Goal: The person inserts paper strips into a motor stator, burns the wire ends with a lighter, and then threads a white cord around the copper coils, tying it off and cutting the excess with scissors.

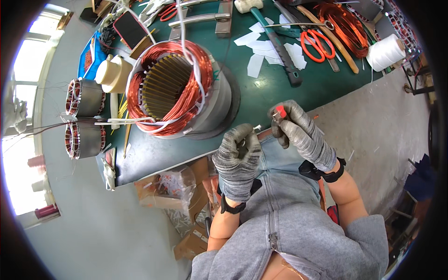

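Note:
My left hand (237, 161), in a grey knit glove, is raised just off the table's near edge. Its fingers are curled in a pinch, and a small white-tipped piece (257, 127) pokes out past them. To its right, my right hand (302, 135) wears a matching glove with darkened fingertips. Between its thumb and fingers it grips a small object with a red end (280, 111); the glove hides most of it. Left of both hands, a large motor stator (212, 109) with copper windings (135, 93) and white sleeved leads lies on its side, apart from my hands.
On the green table (154, 161) lie a mallet (280, 49), red-handled scissors (317, 46), white paper pieces (255, 65), a copper wire coil (343, 29) and a white thread spool (386, 52). Smaller stators (86, 140) stand at left. A cardboard box (158, 191) sits below the edge.

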The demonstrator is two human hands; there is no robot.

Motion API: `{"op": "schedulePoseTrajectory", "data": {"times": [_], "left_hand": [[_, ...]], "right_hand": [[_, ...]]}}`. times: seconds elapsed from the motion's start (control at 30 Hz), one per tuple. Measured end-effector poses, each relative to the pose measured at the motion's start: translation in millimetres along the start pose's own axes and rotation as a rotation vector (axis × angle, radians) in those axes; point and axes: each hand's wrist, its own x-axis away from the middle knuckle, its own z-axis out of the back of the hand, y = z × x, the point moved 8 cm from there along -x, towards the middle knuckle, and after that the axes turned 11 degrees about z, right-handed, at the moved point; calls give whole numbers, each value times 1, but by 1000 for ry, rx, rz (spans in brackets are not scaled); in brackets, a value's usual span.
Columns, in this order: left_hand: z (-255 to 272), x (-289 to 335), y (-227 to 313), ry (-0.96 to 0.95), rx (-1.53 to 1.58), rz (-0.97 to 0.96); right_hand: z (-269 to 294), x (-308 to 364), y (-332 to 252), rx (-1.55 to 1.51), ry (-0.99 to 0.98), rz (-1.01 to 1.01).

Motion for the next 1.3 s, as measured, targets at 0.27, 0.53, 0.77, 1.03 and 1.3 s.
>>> {"op": "schedulePoseTrajectory", "data": {"times": [0.27,0.53,0.77,1.03,1.3], "left_hand": [[17,-17,4,109,-149,-184],[18,-22,-1,81,-164,-94],[14,-23,5,97,-121,-171],[12,-22,5,74,-148,-123],[10,-19,6,70,-95,-96]], "right_hand": [[-18,-27,25,48,-122,-217],[-19,-42,41,9,-141,-116],[-11,-37,54,631,-287,294],[-8,-36,61,560,-318,281],[-11,-33,55,636,-315,274]]}}
